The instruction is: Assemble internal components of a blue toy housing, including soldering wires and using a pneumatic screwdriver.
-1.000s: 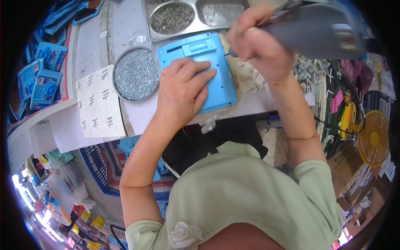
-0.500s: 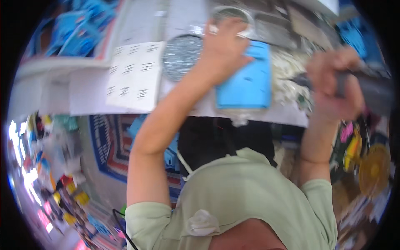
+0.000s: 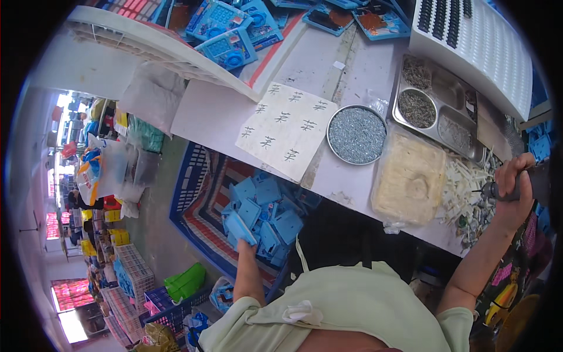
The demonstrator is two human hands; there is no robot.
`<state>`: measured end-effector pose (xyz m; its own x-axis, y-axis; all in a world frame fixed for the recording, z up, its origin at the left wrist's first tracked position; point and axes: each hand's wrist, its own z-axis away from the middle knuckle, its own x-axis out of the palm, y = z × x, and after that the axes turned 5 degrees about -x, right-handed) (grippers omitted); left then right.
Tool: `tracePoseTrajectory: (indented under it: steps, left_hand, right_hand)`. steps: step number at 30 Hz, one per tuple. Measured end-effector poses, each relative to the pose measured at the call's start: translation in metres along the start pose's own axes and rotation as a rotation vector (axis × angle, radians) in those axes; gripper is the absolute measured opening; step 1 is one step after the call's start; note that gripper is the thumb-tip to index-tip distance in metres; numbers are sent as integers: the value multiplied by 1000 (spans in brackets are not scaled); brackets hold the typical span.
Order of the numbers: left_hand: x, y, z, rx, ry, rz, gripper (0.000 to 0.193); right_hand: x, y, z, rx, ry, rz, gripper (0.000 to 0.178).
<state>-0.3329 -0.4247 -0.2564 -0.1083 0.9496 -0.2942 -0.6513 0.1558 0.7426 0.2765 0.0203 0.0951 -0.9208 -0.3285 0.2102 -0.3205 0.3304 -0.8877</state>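
My left hand reaches down to the left of the table and grips a light-blue plastic case by its lower end; most of its fingers are hidden behind it. Under it is a blue basket with a striped lining, holding several similar blue cases. On the right, my right hand is wrapped around a dark powered screwdriver, its thin bit pointing left over a heap of small white parts. Beside that heap, a wrapped tan block lies bare on the table edge.
A round dish of small silvery pieces stands beside a handwritten white sheet. Behind are a steel compartment tray with a round cup of screws, a white ridged board and a white crate with blue cases.
My left hand has moved from the screw cup down to the basket, now with a blue case. The blue case on the tan block is gone from there. My right hand keeps the screwdriver, lower now.
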Motion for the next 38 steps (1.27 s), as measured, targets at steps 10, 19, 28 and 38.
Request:
tracePoseTrajectory:
  steps: [10, 19, 28, 38]
  left_hand:
    - [229, 235, 304, 1348, -356, -1457, 36]
    - [453, 334, 352, 1845, -86, -852, 58]
    - [453, 409, 387, 1586, -241, -1575, 42]
    - [288, 230, 460, 1847, -1592, -208, 10]
  right_hand:
    - [2, 3, 3, -14, -20, 56, 37]
    - [0, 6, -6, 39, -11, 120, 52]
    - [-8, -10, -2, 10, -22, 171, 62]
    - [98, 69, 47, 490, 52, -579, 78]
